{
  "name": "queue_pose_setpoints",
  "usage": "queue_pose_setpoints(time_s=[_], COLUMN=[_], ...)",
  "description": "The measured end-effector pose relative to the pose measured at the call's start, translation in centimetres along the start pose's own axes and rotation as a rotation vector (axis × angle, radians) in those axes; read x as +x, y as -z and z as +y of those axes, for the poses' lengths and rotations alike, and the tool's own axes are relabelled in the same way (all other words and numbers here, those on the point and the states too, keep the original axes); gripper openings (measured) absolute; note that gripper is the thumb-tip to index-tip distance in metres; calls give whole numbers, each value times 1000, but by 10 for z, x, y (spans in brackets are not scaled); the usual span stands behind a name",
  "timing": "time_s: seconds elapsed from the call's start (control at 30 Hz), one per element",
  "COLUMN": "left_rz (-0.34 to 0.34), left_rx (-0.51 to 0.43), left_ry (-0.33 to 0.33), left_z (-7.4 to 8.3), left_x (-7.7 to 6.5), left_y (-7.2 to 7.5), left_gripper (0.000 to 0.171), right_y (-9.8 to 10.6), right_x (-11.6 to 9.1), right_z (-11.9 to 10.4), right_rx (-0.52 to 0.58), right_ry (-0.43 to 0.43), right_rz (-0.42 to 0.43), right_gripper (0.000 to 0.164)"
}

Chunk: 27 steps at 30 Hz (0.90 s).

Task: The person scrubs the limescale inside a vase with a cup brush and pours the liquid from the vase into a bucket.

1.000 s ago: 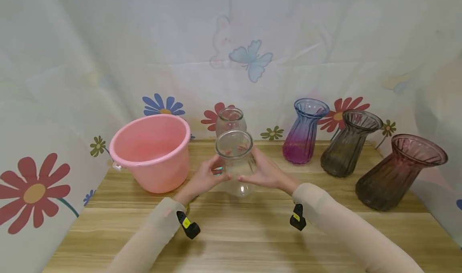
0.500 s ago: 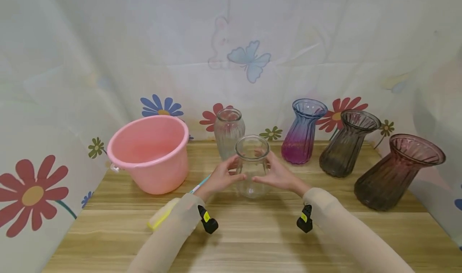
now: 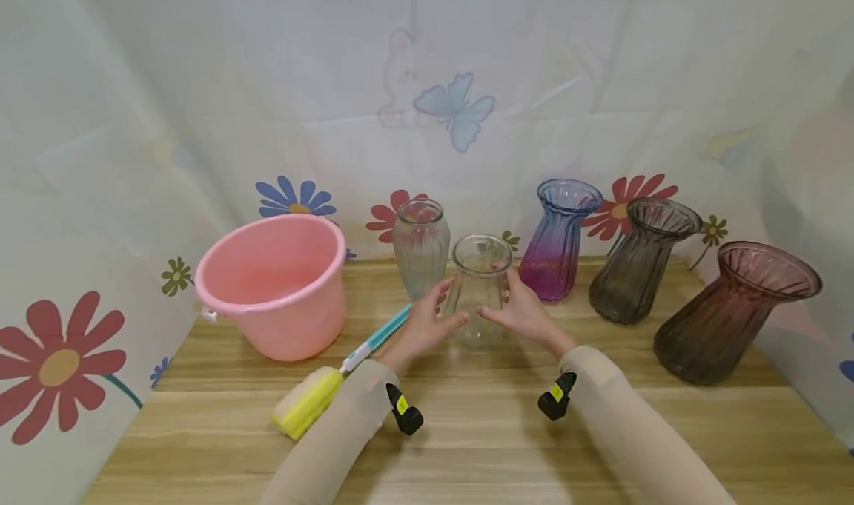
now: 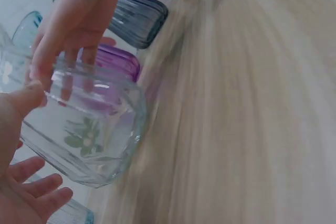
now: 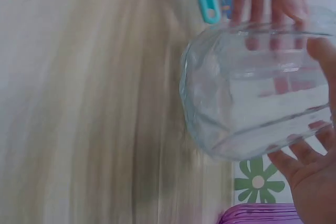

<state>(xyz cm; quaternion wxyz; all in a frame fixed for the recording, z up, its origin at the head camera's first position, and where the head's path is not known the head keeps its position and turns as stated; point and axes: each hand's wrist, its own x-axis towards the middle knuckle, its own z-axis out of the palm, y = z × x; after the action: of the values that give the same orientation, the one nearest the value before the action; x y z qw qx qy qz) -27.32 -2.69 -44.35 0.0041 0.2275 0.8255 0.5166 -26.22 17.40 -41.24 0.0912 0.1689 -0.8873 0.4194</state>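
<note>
A clear glass vase [image 3: 482, 291] stands upright between my two hands, its wide round rim facing up. My left hand [image 3: 427, 321] holds it from the left, thumb in front and fingers curved along the side. From the right, my right hand [image 3: 529, 314] grips it in the same way. In the left wrist view the vase's base [image 4: 118, 156] is at or just above the tabletop; I cannot tell whether it touches. A second clear vase [image 3: 422, 260] stands behind, to the left. Just right of my right hand is a blue-and-purple vase [image 3: 559, 249].
A grey vase [image 3: 630, 271] and a maroon-grey vase [image 3: 723, 323] stand farther right on the wooden table [image 3: 467, 446]. At left is a pink bucket [image 3: 303, 323]. A yellow-and-white sponge brush [image 3: 310, 401] lies by my left forearm, its teal handle pointing toward the back.
Both hands have carried the clear vase to the right, beside the second clear vase instead of in front of it. The brush, earlier mostly covered by my left arm, now shows.
</note>
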Motion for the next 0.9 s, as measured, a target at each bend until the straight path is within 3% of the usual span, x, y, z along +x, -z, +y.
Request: queue_pose_setpoints(time_s=[0.23, 0.47, 0.6, 0.9], left_rz=[-60, -72, -76, -98], left_rx=[-31, -58, -59, -77], left_ry=[22, -12, -3, 7], left_z=[2, 6, -10, -22], left_x=[-21, -39, -43, -48], left_y=[4, 14, 15, 19], left_gripper=[58, 44, 43, 44], right_y=[2, 8, 9, 7], right_x=[13, 33, 43, 53], right_z=[12, 13, 15, 20], right_rx=[-110, -171, -174, -152], right_ry=[-32, -90, -115, -169], right_rz=[62, 8, -14, -3], right_gripper=[74, 64, 68, 87])
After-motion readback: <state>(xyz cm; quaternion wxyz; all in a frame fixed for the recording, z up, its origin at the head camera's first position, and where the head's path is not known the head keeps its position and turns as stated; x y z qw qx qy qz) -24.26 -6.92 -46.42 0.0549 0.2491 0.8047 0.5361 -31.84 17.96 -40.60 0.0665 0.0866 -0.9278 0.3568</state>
